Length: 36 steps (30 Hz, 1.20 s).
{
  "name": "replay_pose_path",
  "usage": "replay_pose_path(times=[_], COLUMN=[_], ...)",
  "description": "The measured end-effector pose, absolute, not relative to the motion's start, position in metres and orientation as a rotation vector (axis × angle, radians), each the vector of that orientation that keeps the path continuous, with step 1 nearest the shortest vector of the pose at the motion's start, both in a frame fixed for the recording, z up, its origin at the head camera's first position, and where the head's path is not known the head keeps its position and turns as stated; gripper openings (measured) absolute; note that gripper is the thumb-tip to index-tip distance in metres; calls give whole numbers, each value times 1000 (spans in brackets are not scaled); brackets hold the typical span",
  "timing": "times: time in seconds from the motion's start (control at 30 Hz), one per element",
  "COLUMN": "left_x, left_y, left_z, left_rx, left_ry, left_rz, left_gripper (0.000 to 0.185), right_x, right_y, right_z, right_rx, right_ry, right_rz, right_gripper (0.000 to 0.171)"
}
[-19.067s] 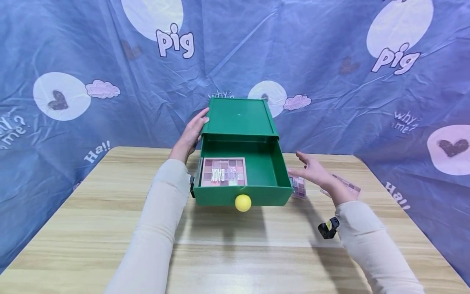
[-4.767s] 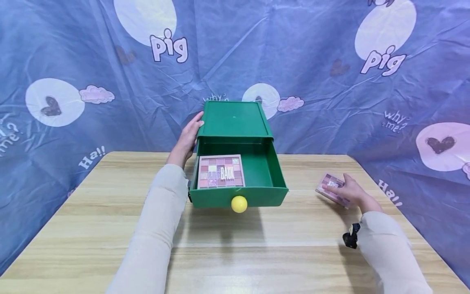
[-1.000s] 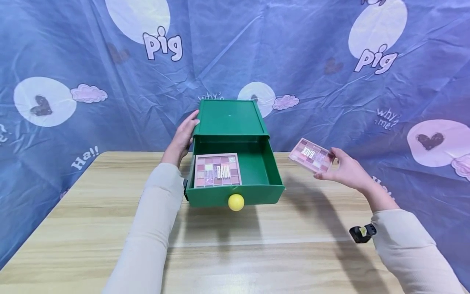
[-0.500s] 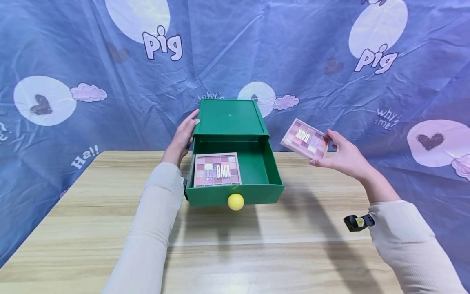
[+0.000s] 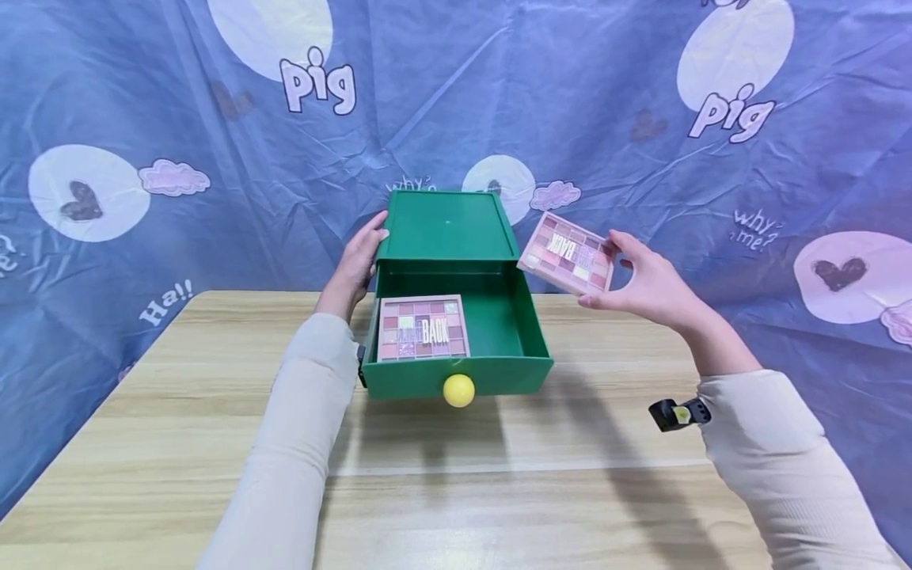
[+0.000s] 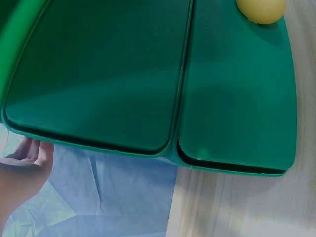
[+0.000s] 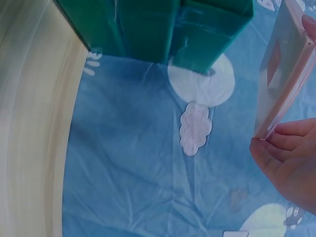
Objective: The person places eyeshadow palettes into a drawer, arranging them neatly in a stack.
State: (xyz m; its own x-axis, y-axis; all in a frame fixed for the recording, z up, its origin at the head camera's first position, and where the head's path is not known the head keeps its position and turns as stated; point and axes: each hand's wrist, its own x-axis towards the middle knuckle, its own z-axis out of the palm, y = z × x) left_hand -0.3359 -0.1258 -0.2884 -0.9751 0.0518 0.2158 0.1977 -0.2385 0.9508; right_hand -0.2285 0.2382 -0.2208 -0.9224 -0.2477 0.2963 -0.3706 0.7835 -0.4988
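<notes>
A green drawer box (image 5: 452, 226) stands on the table with its drawer (image 5: 499, 317) pulled out. Flat in the drawer's left side lies a pink eyeshadow palette (image 5: 422, 328) lettered "BACK". My left hand (image 5: 354, 265) rests against the box's left side; in the left wrist view its fingers (image 6: 45, 154) touch the lower rim. At its right edge, my right hand (image 5: 644, 281) pinches a second eyeshadow palette (image 5: 568, 252), tilted, in the air just right of the open drawer. Seen edge-on in the right wrist view, this palette (image 7: 284, 74) is away from the box.
A yellow ball knob (image 5: 459, 390) sticks out from the drawer front. The drawer's right half shows bare green floor. Under everything is a light wooden table (image 5: 456, 507), with a blue patterned cloth (image 5: 249, 158) behind it.
Since about five seconds ago, my right hand has lifted the palette off the table's right side. Over the last second it moved left and up to the drawer. My left hand stays put.
</notes>
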Motion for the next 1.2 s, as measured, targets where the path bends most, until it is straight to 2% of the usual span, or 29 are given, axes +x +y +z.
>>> replay_pose_path(times=[1.2], left_x=[-334], left_y=[-122], left_z=[-287], left_rx=[-235], left_ry=[-1845], left_rz=[-2390], left_gripper=[48], right_x=[-222], right_y=[146], right_z=[-220], right_rx=[870], right_ry=[-2785], right_rz=[740], right_gripper=[109])
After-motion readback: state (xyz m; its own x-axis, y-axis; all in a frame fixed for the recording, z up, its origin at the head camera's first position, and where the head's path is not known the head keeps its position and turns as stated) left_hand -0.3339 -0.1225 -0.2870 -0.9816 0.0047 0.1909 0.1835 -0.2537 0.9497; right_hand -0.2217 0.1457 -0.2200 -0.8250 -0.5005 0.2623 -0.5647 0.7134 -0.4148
